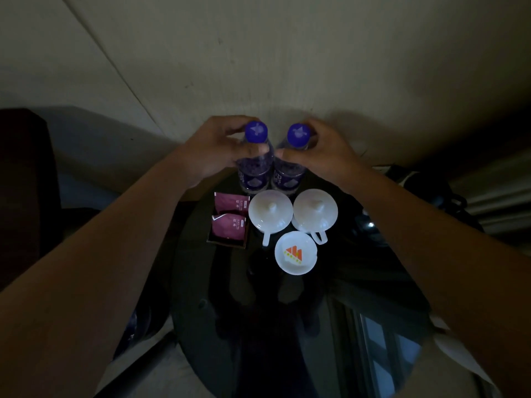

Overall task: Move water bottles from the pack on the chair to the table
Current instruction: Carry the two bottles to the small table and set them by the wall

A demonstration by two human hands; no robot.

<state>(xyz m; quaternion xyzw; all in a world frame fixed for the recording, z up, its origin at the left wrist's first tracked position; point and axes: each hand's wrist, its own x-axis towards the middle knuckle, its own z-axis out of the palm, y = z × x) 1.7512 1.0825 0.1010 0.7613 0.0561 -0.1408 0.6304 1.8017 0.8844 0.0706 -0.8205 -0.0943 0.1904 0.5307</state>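
Note:
Two clear water bottles with blue caps and purple labels stand upright side by side at the far edge of a round dark glass table [359, 288]. My left hand [212, 152] grips the neck of the left bottle [254, 170]. My right hand [324, 152] grips the neck of the right bottle [288, 175]. The bottles touch or nearly touch each other. The pack and the chair it sits on are not clearly visible in the dim light.
In front of the bottles stand two white lidded cups [270, 212] [315, 210], a small white dish with an orange logo [296, 252], and a dark tray of purple tea sachets [228, 221]. A dark chair back [26, 173] is at left, a wall behind.

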